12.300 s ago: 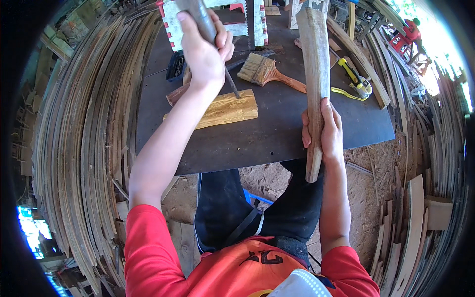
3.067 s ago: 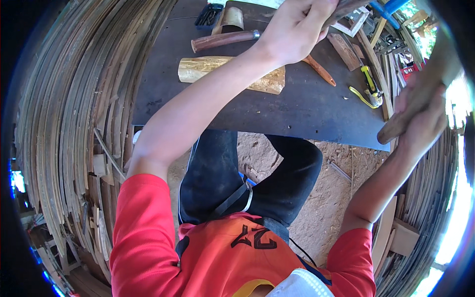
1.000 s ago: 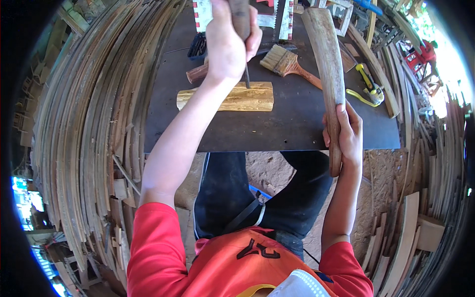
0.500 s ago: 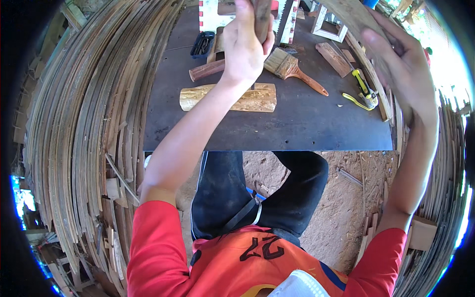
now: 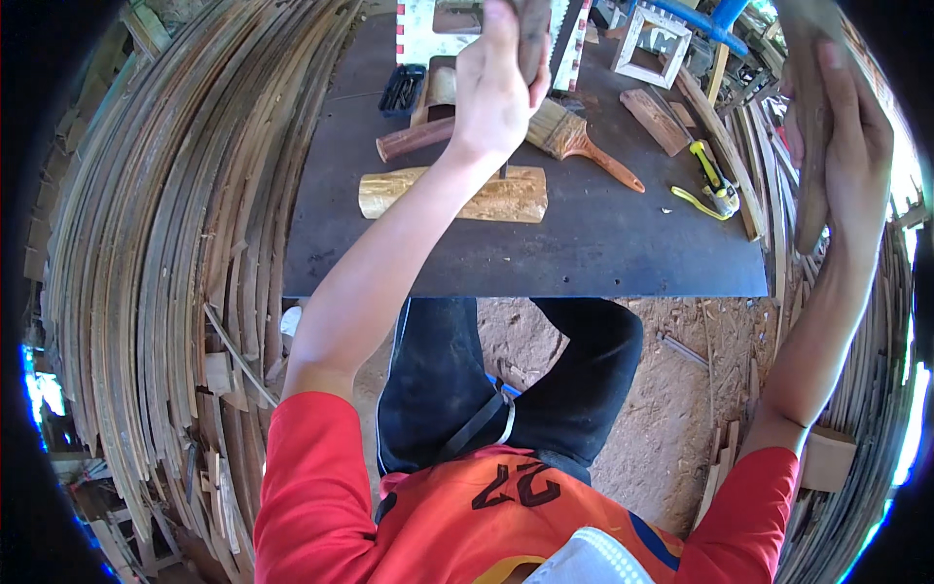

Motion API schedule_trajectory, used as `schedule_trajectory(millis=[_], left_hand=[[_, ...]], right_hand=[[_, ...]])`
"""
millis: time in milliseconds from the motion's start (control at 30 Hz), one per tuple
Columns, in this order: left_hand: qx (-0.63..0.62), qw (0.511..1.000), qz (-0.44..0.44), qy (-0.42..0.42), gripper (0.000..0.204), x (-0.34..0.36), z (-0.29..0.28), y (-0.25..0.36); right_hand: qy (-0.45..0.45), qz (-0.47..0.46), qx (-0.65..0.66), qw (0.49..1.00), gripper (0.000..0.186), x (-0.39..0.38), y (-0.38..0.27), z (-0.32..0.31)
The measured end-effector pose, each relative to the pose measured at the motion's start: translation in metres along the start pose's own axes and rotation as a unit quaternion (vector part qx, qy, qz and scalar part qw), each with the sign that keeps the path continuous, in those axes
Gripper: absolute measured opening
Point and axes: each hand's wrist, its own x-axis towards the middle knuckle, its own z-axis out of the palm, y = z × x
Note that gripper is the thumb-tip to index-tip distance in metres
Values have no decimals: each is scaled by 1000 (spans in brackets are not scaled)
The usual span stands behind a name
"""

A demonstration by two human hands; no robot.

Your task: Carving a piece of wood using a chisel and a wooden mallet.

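Observation:
My left hand (image 5: pixel 494 92) is closed around the upright wooden handle (image 5: pixel 532 39) of what looks like a chisel. Below the fist, a dark narrow blade (image 5: pixel 503 171) meets the pale, rough-hewn wood block (image 5: pixel 409 193), which lies crosswise on the dark table; my forearm hides its middle. Raised off to the right of the table, my right hand (image 5: pixel 851 146) grips a long, stout wooden stick (image 5: pixel 810 127), held upright. The stick's upper end runs out of view, so its full shape cannot be seen.
On the table (image 5: pixel 584 258) lie a wide paintbrush (image 5: pixel 574 141), a reddish wood piece (image 5: pixel 413 141), a brown wood block (image 5: pixel 654 122), a yellow-handled tool (image 5: pixel 715 175) and a black tray (image 5: pixel 402 90). A white frame (image 5: pixel 652 44) stands behind. Stacked wood strips (image 5: pixel 165 214) flank both sides.
My right hand has moved right and outward with the stick, which has swung from slanting over the table to upright. A blue bar at the back now shows. My left hand has barely shifted.

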Motion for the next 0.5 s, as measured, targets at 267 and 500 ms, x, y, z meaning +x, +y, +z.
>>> schedule_trajectory(millis=[267, 500], left_hand=[[37, 999, 3, -23, 83, -12, 11, 8], [17, 999, 17, -36, 79, -14, 9, 4]], right_hand=[[17, 25, 42, 999, 51, -18, -7, -8], [-100, 3, 93, 991, 58, -30, 0, 10]])
